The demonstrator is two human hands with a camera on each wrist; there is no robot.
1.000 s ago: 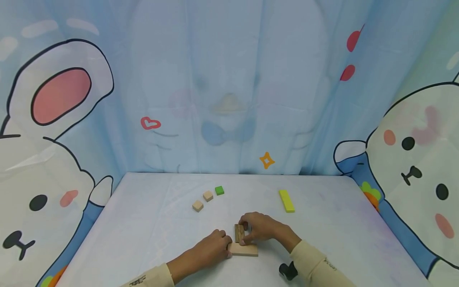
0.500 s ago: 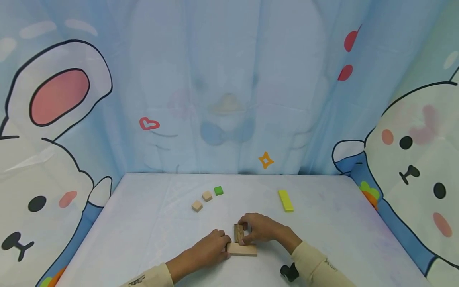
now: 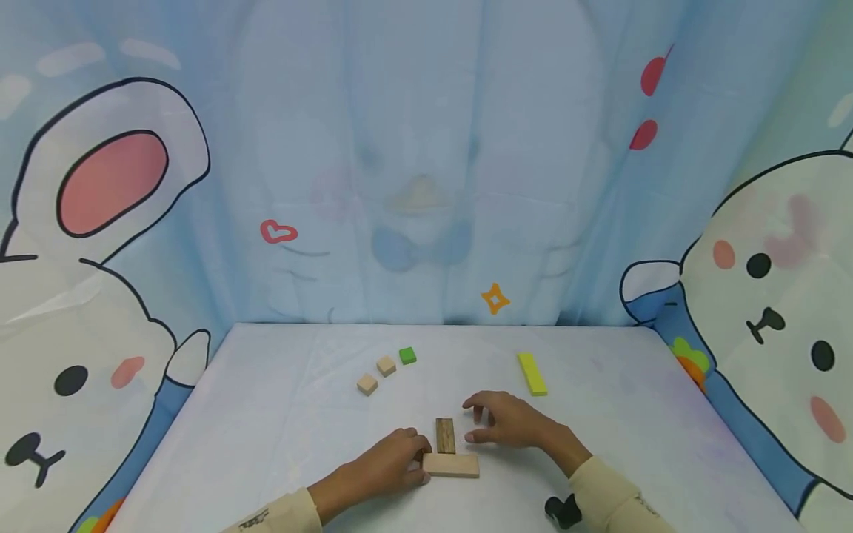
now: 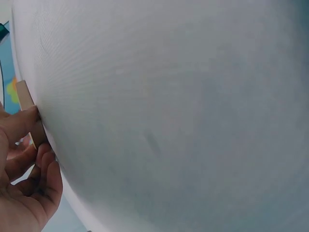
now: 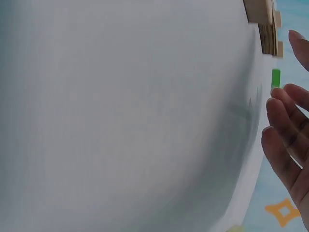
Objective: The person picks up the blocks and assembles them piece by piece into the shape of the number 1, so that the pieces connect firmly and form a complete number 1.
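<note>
A light wooden block [image 3: 453, 466] lies crosswise near the front of the white table. My left hand [image 3: 393, 463] pinches its left end between thumb and fingers; the left wrist view shows the same block [image 4: 25, 96] at that grip. Directly behind it, a darker brown wooden block [image 3: 445, 435] points away from me, its near end right at the light block's back edge. To the right of the brown block, my right hand [image 3: 509, 420] is apart from it, fingers spread and holding nothing. In the right wrist view, the right hand's fingers [image 5: 280, 145] are extended.
Farther back on the left are two small wooden cubes [image 3: 367, 384] and a green cube [image 3: 408, 356]. A yellow block [image 3: 532, 374] lies at the back right. A black object [image 3: 563, 511] is by the right sleeve. Behind the table [image 3: 280, 429] hangs a printed curtain [image 3: 426, 111].
My right hand has let go of the brown block and moved right, away from it. The left hand keeps its grip on the light block; both blocks stay in place.
</note>
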